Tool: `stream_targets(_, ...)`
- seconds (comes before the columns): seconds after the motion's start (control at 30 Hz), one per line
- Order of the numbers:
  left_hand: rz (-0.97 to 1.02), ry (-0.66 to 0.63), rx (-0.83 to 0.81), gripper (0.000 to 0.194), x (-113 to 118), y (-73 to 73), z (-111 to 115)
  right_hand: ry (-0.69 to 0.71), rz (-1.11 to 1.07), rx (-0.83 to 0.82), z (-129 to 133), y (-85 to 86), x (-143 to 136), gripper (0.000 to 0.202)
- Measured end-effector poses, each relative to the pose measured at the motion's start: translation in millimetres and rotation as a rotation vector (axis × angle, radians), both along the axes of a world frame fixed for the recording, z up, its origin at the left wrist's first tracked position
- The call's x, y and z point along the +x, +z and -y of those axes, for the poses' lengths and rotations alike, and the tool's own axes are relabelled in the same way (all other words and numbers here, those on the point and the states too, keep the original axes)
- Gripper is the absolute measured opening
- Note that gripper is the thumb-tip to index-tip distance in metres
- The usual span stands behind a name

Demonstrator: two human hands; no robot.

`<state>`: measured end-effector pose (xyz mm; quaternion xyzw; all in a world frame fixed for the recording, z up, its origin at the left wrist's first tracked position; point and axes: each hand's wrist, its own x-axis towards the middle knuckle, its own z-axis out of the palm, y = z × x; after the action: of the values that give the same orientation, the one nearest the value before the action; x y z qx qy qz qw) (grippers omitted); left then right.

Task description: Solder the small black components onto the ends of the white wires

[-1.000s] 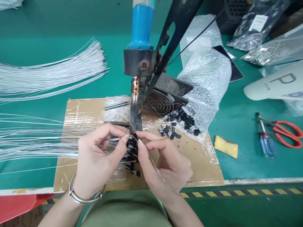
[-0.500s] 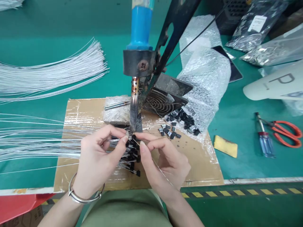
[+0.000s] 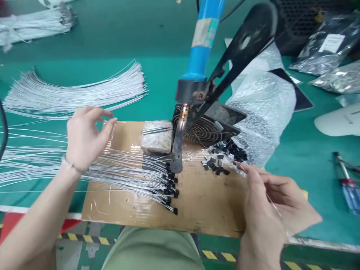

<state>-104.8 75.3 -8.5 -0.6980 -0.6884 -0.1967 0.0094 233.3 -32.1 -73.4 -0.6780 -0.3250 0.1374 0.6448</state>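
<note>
My left hand (image 3: 87, 137) is over the white wires at the left, thumb and fingers apart, with nothing between them. My right hand (image 3: 270, 202), right of the small black connectors (image 3: 218, 163), pinches a thin solder wire (image 3: 272, 204) between thumb and fingers. Wires with black ends (image 3: 135, 172) lie across the cardboard (image 3: 208, 202). Above their ends hangs the tip of a blue soldering iron (image 3: 201, 48), held in a black bracket (image 3: 242, 48). A wrapped block (image 3: 156, 140) with a metal rod on it sits left of the tip.
A bundle of white wires (image 3: 84, 93) lies at the back left. Behind the iron stands a round-grilled fan (image 3: 206, 131). Bubble wrap (image 3: 261, 108), plastic bags (image 3: 326, 45), a white cup-like object (image 3: 337, 122) and a screwdriver (image 3: 348, 191) are at the right.
Both hands have moved apart from the iron's tip, the left one to the left and opened, the right one to the right with the solder wire. The camera view has shifted.
</note>
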Motion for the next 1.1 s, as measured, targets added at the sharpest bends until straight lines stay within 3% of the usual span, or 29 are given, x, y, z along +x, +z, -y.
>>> stream_targets(0.13, 0.019, -0.011, -0.154, 0.024, -31, -14.8, -78, -0.009, -0.012, -0.029, -2, -4.6, -2, 0.028)
stream_targets(0.2, 0.061, -0.02, -0.207, 0.021, -37, -18.1, -97, -0.021, -0.016, -0.042, -2, -5.9, -2, 0.028)
stream_targets(0.27, 0.116, -0.036, -0.243, 0.023, -38, -16.0, -102, -0.031, -0.026, -0.045, -2, -7.2, 0, 0.026)
stream_targets(0.6, 0.416, -0.059, -0.295, 0.03, -32, 21.2, -68, -0.042, -0.05, -0.059, -1, -9.9, 2, 0.028)
stream_targets(0.8, 0.446, -0.04, -0.27, 0.03, -24, 40.1, -36, -0.046, -0.039, -0.049, 0, -11.3, 2, 0.028)
stream_targets(0.97, 0.365, -0.033, -0.158, 0.022, -34, 45.8, -8, -0.041, -0.037, -0.026, -2, -9.6, 2, 0.027)
stream_targets(1.1, 0.487, -0.15, -0.347, 0.018, -50, 45.2, 17, -0.03, -0.041, 0.006, -1, -3.7, 0, 0.024)
